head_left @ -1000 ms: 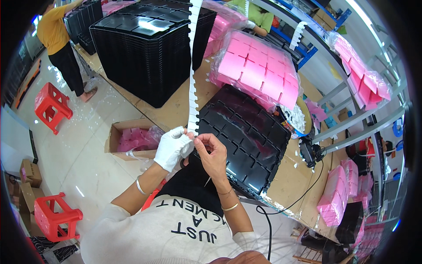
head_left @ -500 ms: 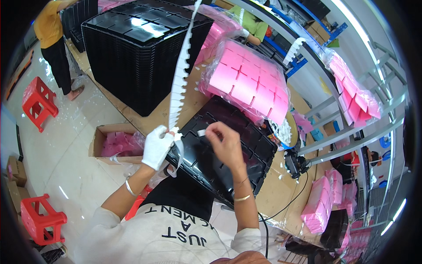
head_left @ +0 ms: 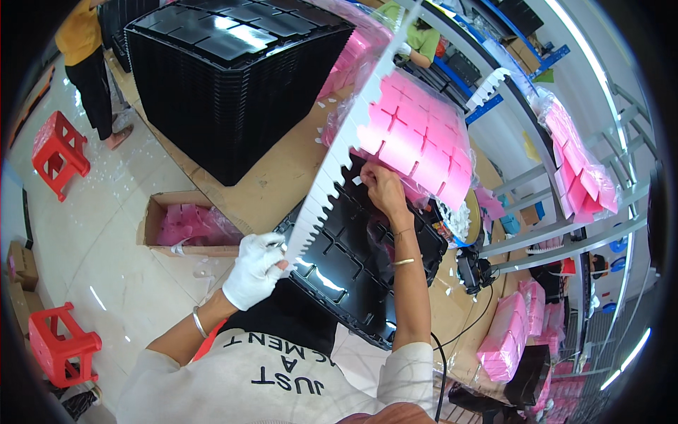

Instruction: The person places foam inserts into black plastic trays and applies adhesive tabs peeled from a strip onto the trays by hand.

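My left hand (head_left: 253,274), in a white glove with bare fingertips, is closed on a long white strip with a notched edge (head_left: 332,169). The strip slants up and away to the right, over the black tray and past the pink sheets. My bare right hand (head_left: 386,189) pinches a small white piece (head_left: 357,180) low over the far part of the black plastic tray (head_left: 335,251). Whether the piece touches the tray, I cannot tell. The tray has raised ribs and lies tilted in front of me on the table.
A tall stack of black trays (head_left: 219,106) stands far left on the brown table (head_left: 201,162). Pink slotted sheets (head_left: 417,134) in clear plastic lie beyond the tray. A carton (head_left: 152,225) with pink scraps sits left. Red stools (head_left: 60,152) and two other people are around.
My right hand has moved away from me with the small white piece, to the tray's far part. My left hand has come slightly nearer, and the strip now leans to the right.
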Demonstrator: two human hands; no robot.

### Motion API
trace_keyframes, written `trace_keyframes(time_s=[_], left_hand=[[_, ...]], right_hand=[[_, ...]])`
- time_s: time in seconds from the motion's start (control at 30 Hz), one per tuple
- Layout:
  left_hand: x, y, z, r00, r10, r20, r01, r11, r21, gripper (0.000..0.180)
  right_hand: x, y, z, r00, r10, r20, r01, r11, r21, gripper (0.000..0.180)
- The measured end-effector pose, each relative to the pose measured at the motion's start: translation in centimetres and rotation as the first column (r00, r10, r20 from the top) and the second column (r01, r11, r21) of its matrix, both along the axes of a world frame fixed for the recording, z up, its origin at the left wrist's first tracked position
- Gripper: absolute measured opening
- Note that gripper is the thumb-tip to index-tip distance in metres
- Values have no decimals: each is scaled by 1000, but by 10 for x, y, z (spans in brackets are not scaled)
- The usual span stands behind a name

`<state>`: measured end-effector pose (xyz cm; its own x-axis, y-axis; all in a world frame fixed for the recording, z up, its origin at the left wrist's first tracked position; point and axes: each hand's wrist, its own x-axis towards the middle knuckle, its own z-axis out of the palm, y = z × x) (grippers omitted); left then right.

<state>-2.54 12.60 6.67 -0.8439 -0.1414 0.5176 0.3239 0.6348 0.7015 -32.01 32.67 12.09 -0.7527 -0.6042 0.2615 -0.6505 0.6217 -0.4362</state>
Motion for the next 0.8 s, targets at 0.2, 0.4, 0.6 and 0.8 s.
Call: trace_keyframes(time_s=[0.2, 0.4, 0.6, 0.8], left_hand=[[-4, 3, -32, 995, -95, -14, 96, 989, 112, 17], [0, 0, -31, 991, -130, -21, 132, 970, 205, 18], [1, 11, -31, 984, -173, 30, 159, 950, 269, 18], [-6, 34, -24, 968, -252, 22, 238, 938, 253, 17]], right_hand=[[-8, 1, -13, 998, 54, -45, -55, 998, -21, 10], [-1, 7, -5, 996, 47, 80, -49, 998, 30, 7], [28, 45, -12, 971, 36, 236, 4, 986, -167, 5], [67, 105, 2, 944, -110, 311, 150, 983, -106, 5]])
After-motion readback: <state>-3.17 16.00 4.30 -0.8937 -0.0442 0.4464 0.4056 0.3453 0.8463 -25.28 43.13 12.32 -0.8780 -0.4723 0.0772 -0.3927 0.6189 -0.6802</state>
